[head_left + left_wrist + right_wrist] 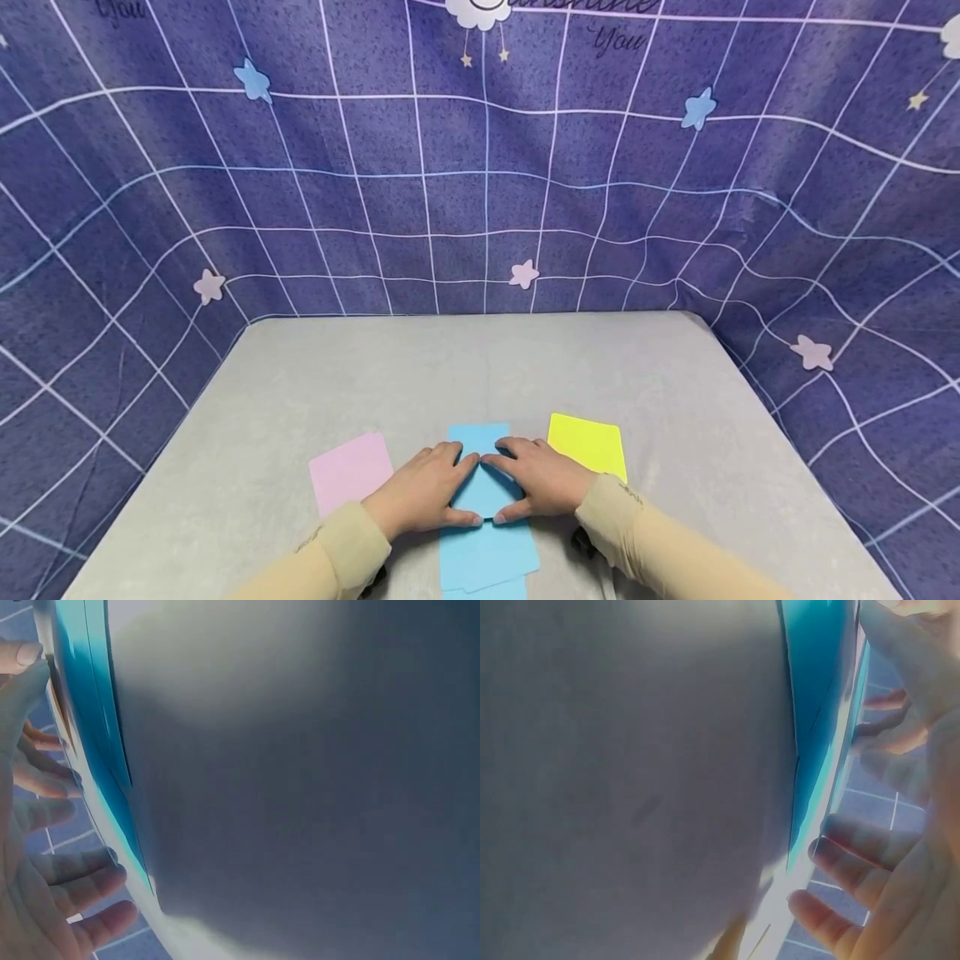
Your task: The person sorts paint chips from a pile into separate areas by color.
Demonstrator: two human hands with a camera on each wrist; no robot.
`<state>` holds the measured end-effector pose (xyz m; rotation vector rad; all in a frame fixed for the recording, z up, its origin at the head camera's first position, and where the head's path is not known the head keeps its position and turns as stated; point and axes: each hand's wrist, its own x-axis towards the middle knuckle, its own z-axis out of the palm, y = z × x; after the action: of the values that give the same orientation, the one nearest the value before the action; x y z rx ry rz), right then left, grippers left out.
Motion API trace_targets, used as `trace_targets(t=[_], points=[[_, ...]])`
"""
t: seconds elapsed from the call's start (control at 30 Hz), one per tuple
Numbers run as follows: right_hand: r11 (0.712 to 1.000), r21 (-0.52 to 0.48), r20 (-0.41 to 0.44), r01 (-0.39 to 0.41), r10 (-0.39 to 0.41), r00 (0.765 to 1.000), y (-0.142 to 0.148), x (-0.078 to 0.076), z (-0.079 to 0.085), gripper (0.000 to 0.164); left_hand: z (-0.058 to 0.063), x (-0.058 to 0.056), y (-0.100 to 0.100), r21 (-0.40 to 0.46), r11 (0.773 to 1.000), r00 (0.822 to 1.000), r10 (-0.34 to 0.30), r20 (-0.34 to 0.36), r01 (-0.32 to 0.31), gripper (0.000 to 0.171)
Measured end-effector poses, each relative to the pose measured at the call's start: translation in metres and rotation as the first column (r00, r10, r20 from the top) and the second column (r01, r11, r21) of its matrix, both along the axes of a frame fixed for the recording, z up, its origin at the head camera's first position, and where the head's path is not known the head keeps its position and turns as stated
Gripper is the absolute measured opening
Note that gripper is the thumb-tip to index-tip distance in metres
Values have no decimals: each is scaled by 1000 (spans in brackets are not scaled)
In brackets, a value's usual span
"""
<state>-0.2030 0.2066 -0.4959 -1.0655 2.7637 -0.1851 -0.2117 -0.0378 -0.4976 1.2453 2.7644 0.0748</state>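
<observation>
A light blue paper sheet (487,493) lies between both hands in the head view, its near edge looking slightly raised by the thumbs. My left hand (427,490) touches its left side, fingers spread, index tip at the top and thumb on the near edge. Mirroring it, my right hand (546,482) touches the right side, thumb tip close to the left one. More blue sheets (487,554) lie overlapping below and beyond. In both wrist views the fingers (82,889) are fairly straight, and blue paper (810,697) shows edge-on. The hands hide the sheet's sides.
To the left lies a pink paper square (348,471), partly behind the left hand. A yellow paper square (588,443) lies to the right, its near part behind the right wrist. All rest on a grey tabletop (480,367), with a purple gridded curtain (480,200) around it.
</observation>
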Motion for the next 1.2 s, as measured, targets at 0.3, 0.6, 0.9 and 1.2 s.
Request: trace_targets(t=[0.3, 0.6, 0.9, 1.2], points=[[1000, 4, 24, -9, 9, 1000, 2, 10, -2, 84, -4, 15, 3, -18, 1000, 999, -15, -52, 14, 89], [1000, -9, 0, -25, 25, 1000, 6, 14, -5, 84, -6, 22, 5, -17, 1000, 997, -17, -69, 16, 89], [998, -61, -76, -2, -3, 997, 11, -1, -4, 66, -1, 12, 4, 7, 1000, 999, 3, -41, -3, 85], [997, -61, -114, 53, -60, 992, 6, -17, -2, 54, -2, -8, -1, 37, 998, 996, 54, -65, -51, 71]])
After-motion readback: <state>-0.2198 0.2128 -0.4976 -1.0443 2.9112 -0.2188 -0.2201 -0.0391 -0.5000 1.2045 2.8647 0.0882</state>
